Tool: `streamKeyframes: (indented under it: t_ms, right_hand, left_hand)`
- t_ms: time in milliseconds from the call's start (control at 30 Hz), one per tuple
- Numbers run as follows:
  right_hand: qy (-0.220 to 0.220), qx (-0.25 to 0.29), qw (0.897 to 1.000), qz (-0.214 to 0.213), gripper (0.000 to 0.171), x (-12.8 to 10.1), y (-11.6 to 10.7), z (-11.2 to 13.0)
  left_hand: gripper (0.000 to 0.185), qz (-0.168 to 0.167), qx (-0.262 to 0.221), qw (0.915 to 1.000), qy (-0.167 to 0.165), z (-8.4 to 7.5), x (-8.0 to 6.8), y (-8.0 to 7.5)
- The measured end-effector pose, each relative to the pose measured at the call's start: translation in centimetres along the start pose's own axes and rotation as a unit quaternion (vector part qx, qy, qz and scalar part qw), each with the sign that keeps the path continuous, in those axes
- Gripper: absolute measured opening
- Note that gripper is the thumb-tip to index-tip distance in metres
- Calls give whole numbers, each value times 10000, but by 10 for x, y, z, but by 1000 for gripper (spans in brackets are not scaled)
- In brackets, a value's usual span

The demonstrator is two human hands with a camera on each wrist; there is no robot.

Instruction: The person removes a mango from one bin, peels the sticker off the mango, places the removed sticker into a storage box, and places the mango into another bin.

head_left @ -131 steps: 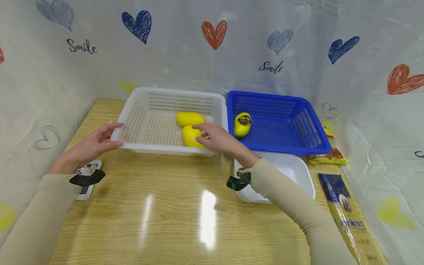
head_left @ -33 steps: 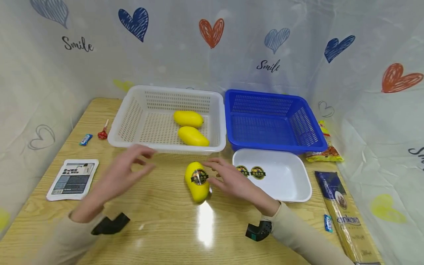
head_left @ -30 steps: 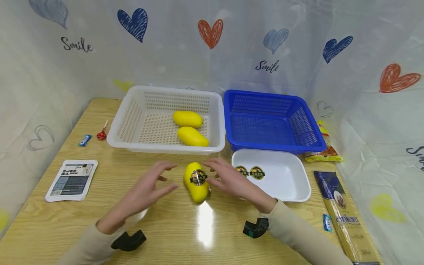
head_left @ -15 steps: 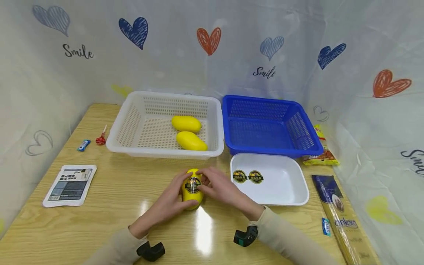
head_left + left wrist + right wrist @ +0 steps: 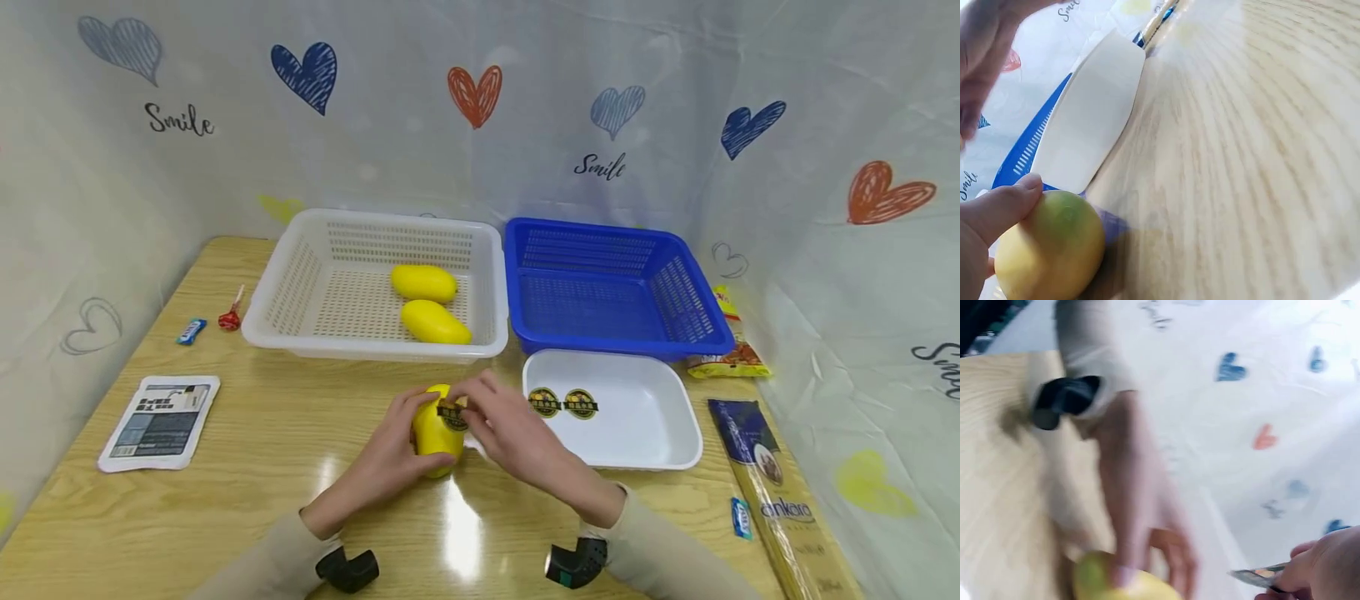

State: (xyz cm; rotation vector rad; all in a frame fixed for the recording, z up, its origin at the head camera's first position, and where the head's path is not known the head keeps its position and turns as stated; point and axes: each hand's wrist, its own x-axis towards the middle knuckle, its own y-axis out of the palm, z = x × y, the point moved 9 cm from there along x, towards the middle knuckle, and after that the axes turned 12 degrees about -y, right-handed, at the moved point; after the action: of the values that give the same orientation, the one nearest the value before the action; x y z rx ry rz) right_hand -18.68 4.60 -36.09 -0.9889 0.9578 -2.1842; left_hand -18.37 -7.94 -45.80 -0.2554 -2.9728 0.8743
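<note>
Gripping the yellow mango [image 5: 433, 429] on the surface [image 5: 300, 467] with your left hand [image 5: 390, 454], you pinch its sticker [image 5: 451, 410] in your right hand [image 5: 510, 433], before the white tray [image 5: 660, 417] and both baskets beyond.

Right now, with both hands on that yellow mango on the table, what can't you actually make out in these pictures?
- Sticker: head view, the right hand pinches it and covers its print; blurred in the right wrist view.
- Mango: the left hand hides its near side.
- Two stickers in the white tray: print too small to read.
- Left wrist view: the white basket is out of frame.
</note>
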Motion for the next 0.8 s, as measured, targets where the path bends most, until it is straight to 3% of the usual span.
streamKeyframes:
  t_ms: [167,333,467,600,800]
  right_hand:
    - [575,555,9964,-299,11,-27,-49,-26]
    - [1718,698,9822,296,17,-81,-70,-94]
    - [2437,326,9673,628,20,-124,-80,-140]
    - [2718,9,9599,688,14,-146,-83,-164]
    - [2867,-53,9549,772,12,-151,-81,-179]
  left_hand:
    - [83,113,-29,9999,-115,2,-2,0]
    - [84,313,-40,9993,-176,1,-3,2]
    - [84,417,-20,9990,-143,0,-3,3]
    - [84,486,20,9988,-103,0,-2,4]
    - [84,537,52,9985,-86,-1,0,4]
